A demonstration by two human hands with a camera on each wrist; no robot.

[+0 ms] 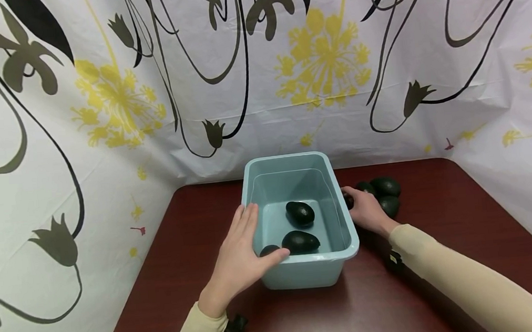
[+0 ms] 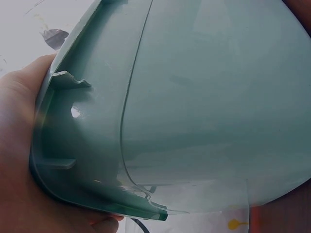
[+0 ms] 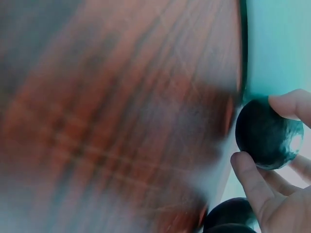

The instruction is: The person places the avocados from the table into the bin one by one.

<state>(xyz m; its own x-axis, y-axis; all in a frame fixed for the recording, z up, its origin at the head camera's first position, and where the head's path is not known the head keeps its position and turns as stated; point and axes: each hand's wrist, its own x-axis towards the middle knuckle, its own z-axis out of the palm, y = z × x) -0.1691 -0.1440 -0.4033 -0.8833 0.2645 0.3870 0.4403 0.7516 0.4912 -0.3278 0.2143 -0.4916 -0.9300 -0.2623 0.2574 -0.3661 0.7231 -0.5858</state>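
A light blue plastic bin [image 1: 304, 276] stands on the table with avocados inside. One avocado [image 1: 301, 213] lies mid-floor and another avocado [image 1: 301, 241] nearer the front. A third avocado [image 1: 269, 250] shows partly behind my left thumb. My left hand [image 1: 238, 260] rests on the bin's front left corner, fingers straight along the rim and thumb over the front edge. To the right of the bin, my right hand [image 1: 368, 211] grips an avocado [image 3: 267, 133] between thumb and fingers, close beside the bin's wall. Behind that hand sits a small group of avocados [image 1: 385, 187].
The dark red-brown table [image 1: 449, 255] has rounded far corners. A white cloth [image 1: 260, 103] with grey, black and yellow flowers hangs behind it and along both sides. Small dark wrist devices [image 1: 233, 328] are worn at both sleeves.
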